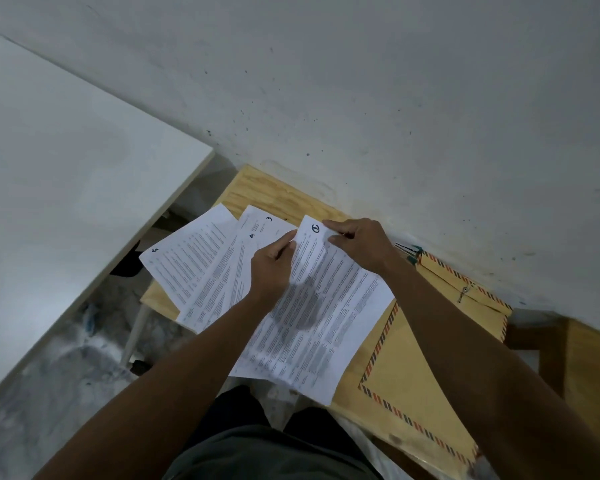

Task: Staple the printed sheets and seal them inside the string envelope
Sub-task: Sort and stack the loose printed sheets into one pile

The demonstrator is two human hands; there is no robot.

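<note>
Printed sheets [222,268] lie fanned across a small wooden bench [267,192] against the wall [395,98], pages marked 3, 4 and 5 showing at left. Page 1 [326,306] sits on top at right, its lower edge hanging past the bench front.

Left hand [272,268] pinches the left top edge of page 1, thumb and fingers curled on the paper. Right hand [357,242] pinches the top right corner of the same page near the circled number. Both grasping, neither free.

Envelope [416,368], brown with a striped border, lies flat on the bench partly under page 1; string tie [465,293] visible on the flap near the wall. No stapler clearly in view; a dark object with green bits [411,251] behind the right wrist can't be identified.

Handling judgement: the sheets are light, thin and floppy, will sag if held by one edge, and slide easily over each other. Best held at the top corners or both side edges, then tapped square on the bench before stapling. Creasing and misordering are the risks. The envelope looks like stiffer paper, still bendable; hold it by the open edge under the flap to feed the stack in. The string is thin, needs a fingertip pinch.

Progress judgement: early, pages still being gathered in order.
</note>
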